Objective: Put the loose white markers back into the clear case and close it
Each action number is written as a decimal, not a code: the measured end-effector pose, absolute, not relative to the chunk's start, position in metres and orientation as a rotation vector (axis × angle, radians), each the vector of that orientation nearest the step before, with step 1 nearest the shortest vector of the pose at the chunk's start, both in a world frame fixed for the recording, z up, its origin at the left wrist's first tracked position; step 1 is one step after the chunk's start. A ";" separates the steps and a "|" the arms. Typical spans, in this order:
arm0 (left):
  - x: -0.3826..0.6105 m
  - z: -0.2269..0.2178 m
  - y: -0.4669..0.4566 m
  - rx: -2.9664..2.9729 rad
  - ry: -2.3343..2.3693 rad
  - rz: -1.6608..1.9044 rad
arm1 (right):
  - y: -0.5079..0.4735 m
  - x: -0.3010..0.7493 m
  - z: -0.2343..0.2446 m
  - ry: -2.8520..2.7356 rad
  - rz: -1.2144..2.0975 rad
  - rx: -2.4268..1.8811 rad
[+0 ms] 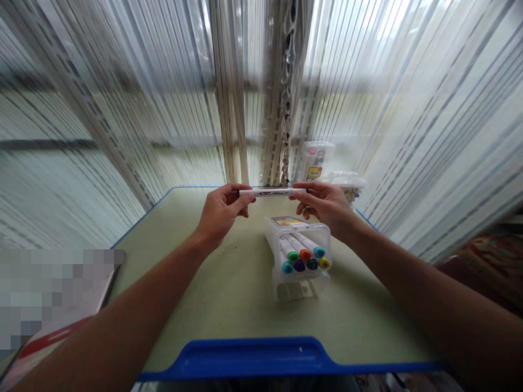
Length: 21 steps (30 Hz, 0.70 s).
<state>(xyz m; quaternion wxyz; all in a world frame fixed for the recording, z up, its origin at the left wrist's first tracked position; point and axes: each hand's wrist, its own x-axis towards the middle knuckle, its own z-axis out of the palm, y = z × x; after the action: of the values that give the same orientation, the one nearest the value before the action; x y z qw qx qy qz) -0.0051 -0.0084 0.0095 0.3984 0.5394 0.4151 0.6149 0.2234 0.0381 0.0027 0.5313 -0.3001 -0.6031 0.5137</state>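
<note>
A white marker pen (272, 192) with dark ends and dark print along its barrel is held level above the far half of the table. My left hand (220, 212) pinches its left end between thumb and fingers. At the other end, my right hand (324, 204) grips it the same way. Just below and nearer to me lies a clear plastic case (269, 234), its open end facing me and its lid hanging down. Inside are several white markers (300, 245) with coloured ends: green, orange, blue, purple, teal and yellow.
The pale green table (204, 305) has a blue edge and a blue tray (253, 356) at the front. Behind my right hand stand a tall clear container (316, 158) and a lower clear box (347, 178). Sheer striped curtains (163, 98) hang behind the table.
</note>
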 end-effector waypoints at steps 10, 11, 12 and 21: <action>-0.005 0.011 -0.009 1.349 1.036 1.560 | 0.037 0.222 0.003 -1.422 1.229 -0.738; -0.005 0.011 -0.009 1.348 1.034 1.560 | 0.037 0.222 0.003 -1.418 1.231 -0.738; -0.005 0.011 -0.008 1.347 1.032 1.561 | 0.038 0.222 0.002 -1.416 1.233 -0.737; -0.005 0.010 -0.008 1.354 1.012 1.578 | 0.039 0.223 0.000 -1.464 1.199 -0.719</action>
<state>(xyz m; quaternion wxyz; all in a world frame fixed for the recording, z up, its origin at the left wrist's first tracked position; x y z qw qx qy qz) -0.0054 -0.0077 0.0100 0.4028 0.5360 0.4004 0.6246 0.2231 0.0393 -0.0004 0.5300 -0.3012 -0.6134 0.5021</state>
